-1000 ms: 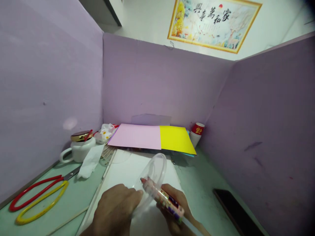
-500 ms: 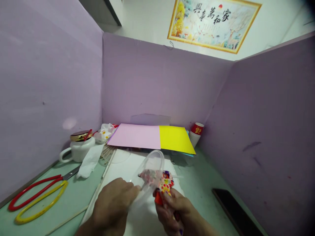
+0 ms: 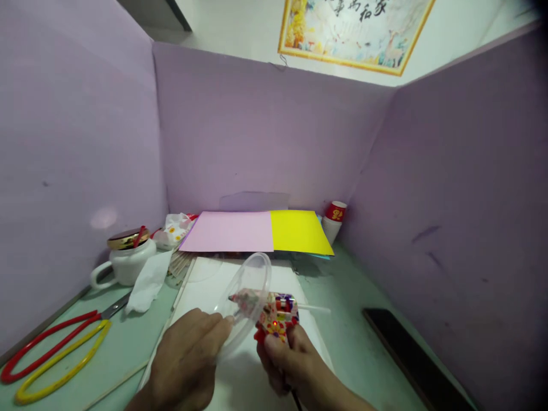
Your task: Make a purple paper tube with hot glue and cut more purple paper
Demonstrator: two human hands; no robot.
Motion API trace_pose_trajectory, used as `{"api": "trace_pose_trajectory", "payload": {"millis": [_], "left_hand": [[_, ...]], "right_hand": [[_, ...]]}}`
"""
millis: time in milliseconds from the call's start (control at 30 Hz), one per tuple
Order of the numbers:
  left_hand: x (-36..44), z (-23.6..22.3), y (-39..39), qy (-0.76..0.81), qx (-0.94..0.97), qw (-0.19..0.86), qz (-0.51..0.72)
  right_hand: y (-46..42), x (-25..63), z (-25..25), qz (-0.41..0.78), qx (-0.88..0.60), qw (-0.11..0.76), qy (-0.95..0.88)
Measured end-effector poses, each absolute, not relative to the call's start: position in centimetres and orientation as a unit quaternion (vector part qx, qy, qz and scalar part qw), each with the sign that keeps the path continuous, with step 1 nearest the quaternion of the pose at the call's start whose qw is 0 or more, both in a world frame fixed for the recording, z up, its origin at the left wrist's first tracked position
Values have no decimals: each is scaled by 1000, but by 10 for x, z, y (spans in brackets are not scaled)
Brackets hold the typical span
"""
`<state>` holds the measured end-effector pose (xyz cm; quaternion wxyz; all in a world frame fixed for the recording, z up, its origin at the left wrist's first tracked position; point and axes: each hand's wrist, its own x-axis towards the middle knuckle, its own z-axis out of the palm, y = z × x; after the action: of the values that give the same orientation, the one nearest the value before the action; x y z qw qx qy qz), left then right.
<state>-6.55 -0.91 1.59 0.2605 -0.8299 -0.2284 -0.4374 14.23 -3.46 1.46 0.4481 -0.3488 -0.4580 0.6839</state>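
A clear plastic bowl (image 3: pixel 262 274), tipped on its side, is pinched at its left edge by my left hand (image 3: pixel 188 357). My right hand (image 3: pixel 295 357) grips the handle of a glue gun (image 3: pixel 278 313) with a colourful floral pattern and a lit red light. A translucent glue stick (image 3: pixel 314 309) sticks out of the gun's back end, and a cord hangs below the handle. The gun's nozzle points left and shows through the clear plastic; whether it touches the bowl I cannot tell. White board (image 3: pixel 240 377) lies beneath both hands.
Scissors (image 3: pixel 105 317) with red and yellow handles, a thin stick (image 3: pixel 117 385), a tissue (image 3: pixel 149 282) and a lidded white mug (image 3: pixel 132 262) lie left. Pink paper (image 3: pixel 231 231) and yellow paper (image 3: pixel 299 233) are behind, near paper cups (image 3: pixel 334 220). A dark phone-like slab (image 3: pixel 406 354) lies right.
The glue gun has turned so its patterned side and red light face me more. The bowl has shifted slightly left, and the whole view has moved a little.
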Motion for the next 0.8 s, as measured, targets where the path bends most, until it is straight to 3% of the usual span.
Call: {"api": "trace_pose_trajectory", "payload": {"millis": [167,267,367,433,500,633,700,800], "left_hand": [[-61,12,-6,-301,-792,159,-507],[-50,14,-11,-351,-739,121,-562],[-42,18,-13,-413,-653,-20,-635],[-41,21,-12,-440,-615,-93,-648],[-42,22,-11,-437,-612,-126,-647],[-41,23,-12,-395,-634,-105,-656],[-42,22,-13,-371,-656,-39,-656],[-49,22,-12,-301,-735,92,-600]], "right_hand": [[-40,142,21,484,-422,442,-626],[-41,147,25,304,-442,435,-723],[-40,149,26,180,-475,404,-761],[-40,147,26,163,-480,388,-770],[-40,146,27,253,-474,401,-742],[-38,146,32,672,-375,420,-481],[-35,149,35,833,-269,352,-331],[-31,153,37,936,-147,235,-219]]}}
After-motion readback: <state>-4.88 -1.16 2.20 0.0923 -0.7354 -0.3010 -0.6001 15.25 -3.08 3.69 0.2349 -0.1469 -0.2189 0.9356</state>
